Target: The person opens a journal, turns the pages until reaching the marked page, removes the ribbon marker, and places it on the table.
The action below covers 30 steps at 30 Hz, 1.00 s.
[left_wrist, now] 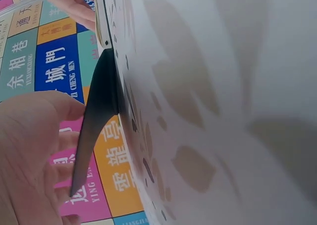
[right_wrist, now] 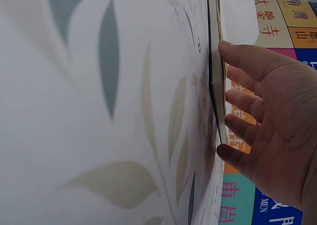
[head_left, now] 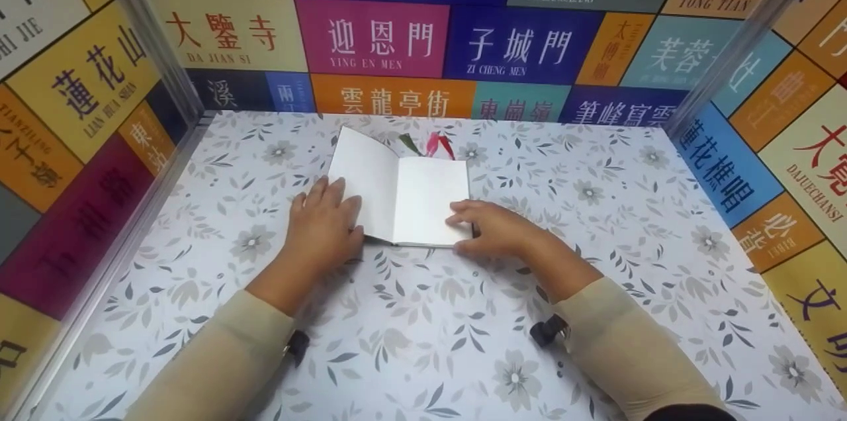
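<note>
A small notebook (head_left: 432, 199) lies spread on the table with blank white pages. Its left leaf and dark cover (left_wrist: 94, 111) slant up off the tabletop in the left wrist view. My left hand (head_left: 324, 219) rests its fingers along the outer edge of that leaf, thumb near the lower edge. On the other side, my right hand (head_left: 496, 229) touches the right page and its edge with loosely bent fingers. In the right wrist view, the thumb and fingertips of the right hand (right_wrist: 277, 116) meet the side of the page block (right_wrist: 216, 61).
Green, pink and red ribbon-like pieces (head_left: 433, 143) stick out beyond the notebook's top edge. The table (head_left: 423, 341) has a white covering with grey flowers and leaves. Panels with coloured lettering (head_left: 380, 37) stand behind and at both sides, with clear corner strips.
</note>
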Tool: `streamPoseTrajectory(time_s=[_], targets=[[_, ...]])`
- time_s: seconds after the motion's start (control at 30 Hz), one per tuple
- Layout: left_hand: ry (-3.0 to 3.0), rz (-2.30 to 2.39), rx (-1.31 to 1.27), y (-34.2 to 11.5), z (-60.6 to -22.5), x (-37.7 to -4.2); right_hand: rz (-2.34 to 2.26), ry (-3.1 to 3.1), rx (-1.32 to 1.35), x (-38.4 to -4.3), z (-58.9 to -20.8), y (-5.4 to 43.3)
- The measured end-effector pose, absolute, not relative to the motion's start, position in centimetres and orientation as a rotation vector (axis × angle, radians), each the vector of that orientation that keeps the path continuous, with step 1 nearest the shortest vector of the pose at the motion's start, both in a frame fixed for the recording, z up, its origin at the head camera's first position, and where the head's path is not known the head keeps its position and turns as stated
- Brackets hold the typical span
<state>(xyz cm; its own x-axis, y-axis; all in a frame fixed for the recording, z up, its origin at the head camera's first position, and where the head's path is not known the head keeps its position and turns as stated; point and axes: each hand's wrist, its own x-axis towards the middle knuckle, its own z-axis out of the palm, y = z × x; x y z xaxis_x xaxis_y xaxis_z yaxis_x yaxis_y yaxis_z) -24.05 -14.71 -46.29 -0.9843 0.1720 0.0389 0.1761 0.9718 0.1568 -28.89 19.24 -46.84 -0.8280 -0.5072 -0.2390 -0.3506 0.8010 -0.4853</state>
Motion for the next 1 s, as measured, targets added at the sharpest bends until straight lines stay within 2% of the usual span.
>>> streamPoseTrajectory(time_s=[0.73,1.0], targets=[[-3.403,-0.475,-0.179,-12.2,-47.1,-26.5,-0.61,2.63,-0.61,-28.7,-46.8,19.1],[-3.433,-0.457,-0.118,-11.6,-46.9,-26.6,-0.635,2.631,-0.7,-28.7,-46.7,19.4]])
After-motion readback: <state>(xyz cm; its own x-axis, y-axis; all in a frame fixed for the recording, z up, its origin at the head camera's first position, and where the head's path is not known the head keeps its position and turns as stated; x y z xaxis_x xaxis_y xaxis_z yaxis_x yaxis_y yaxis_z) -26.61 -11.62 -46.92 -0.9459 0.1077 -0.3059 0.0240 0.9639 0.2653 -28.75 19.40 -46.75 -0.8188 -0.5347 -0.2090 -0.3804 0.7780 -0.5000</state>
